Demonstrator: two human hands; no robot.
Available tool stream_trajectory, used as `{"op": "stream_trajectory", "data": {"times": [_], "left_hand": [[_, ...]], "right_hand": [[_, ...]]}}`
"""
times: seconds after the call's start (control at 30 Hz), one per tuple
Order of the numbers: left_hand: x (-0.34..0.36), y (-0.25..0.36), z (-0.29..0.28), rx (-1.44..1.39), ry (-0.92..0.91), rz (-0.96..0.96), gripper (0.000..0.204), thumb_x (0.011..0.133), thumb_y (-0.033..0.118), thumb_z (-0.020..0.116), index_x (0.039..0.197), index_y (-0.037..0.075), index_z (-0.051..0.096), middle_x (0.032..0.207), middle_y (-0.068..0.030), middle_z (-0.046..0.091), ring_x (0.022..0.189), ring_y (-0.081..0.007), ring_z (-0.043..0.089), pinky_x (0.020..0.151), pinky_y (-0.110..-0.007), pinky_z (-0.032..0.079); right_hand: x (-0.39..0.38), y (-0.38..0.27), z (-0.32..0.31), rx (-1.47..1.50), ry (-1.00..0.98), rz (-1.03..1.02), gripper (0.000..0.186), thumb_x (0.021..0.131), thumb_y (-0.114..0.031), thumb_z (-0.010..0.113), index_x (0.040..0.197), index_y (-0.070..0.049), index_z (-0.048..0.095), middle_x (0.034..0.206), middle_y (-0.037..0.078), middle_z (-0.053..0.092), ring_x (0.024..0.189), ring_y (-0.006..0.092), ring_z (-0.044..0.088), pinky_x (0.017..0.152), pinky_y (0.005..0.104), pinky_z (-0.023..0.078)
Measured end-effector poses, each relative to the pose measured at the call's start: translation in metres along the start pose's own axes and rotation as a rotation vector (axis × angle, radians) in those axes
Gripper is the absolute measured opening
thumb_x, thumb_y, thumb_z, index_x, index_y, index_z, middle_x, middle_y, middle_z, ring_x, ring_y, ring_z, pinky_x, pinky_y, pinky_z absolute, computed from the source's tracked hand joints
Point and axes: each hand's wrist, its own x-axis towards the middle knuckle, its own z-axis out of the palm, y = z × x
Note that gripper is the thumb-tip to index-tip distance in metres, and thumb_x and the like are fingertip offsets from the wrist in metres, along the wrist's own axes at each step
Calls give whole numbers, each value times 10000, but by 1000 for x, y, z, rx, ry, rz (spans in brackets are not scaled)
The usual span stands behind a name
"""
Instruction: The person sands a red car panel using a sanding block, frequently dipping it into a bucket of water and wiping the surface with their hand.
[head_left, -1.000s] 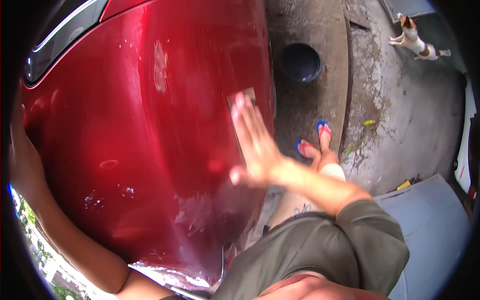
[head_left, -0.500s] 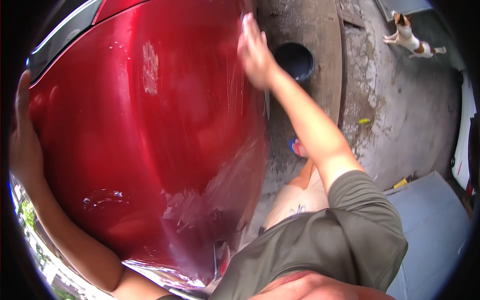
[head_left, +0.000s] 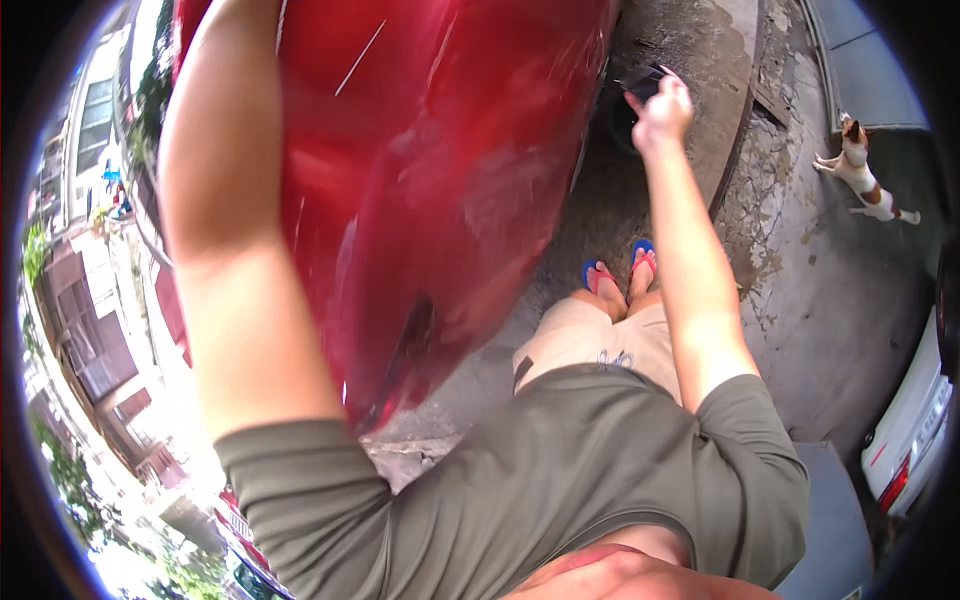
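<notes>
My right hand [head_left: 662,112] is over a black bucket [head_left: 622,125] standing beside the red car. Between its thumb and fingers is a small dark, thin sheet [head_left: 643,80], whose kind I cannot make out. My left arm [head_left: 235,220] stretches up across the red car body [head_left: 470,160], and its hand lies beyond the top edge of the picture. The painted panel is blurred by motion, with several pale streaks showing on it. A dark lamp-like part [head_left: 405,345] sits near the car's lower corner.
My feet in blue and red flip-flops [head_left: 642,262] stand on concrete close to the car. A white and brown dog [head_left: 868,180] lies at the upper right. Farther right are a white car [head_left: 908,420] and a grey-blue panel [head_left: 830,510].
My right hand has left the red panel and moved over the bucket. My left hand has gone out of view. The view has shifted, so the scuffed patch no longer shows.
</notes>
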Motion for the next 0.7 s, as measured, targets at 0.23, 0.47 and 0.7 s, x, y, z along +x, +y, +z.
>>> {"op": "stream_trajectory", "data": {"times": [0.23, 0.47, 0.7], "left_hand": [[-148, 92, 49, -593, -173, -235, 215, 937, 261, 738, 936, 47, 757, 890, -120, 740, 738, -191, 683, 690, -345, 552], [-580, 310, 164, -553, -951, -842, 223, 965, 250, 592, 997, 59, 703, 1001, -218, 717, 886, -400, 719, 757, -545, 563], [-703, 422, 156, -877, -1903, -764, 418, 938, 342, 561, 1263, 143, 735, 1377, -128, 669, 1281, -320, 627, 1047, -507, 463]], "right_hand": [[-83, -81, -233, 15, -438, 421, 387, 1053, -464, 567, 1308, -175, 552, 1161, -1, 660, 993, 117, 645, 709, 264, 506], [-109, -55, -345, -306, -426, 810, 344, 1048, -158, 561, 1382, -78, 556, 1304, 68, 672, 1061, 194, 694, 818, 380, 634], [-88, -80, -342, -307, -551, 734, 404, 1043, -194, 575, 1425, -90, 495, 1382, 114, 621, 1142, 248, 674, 847, 383, 638]]}}
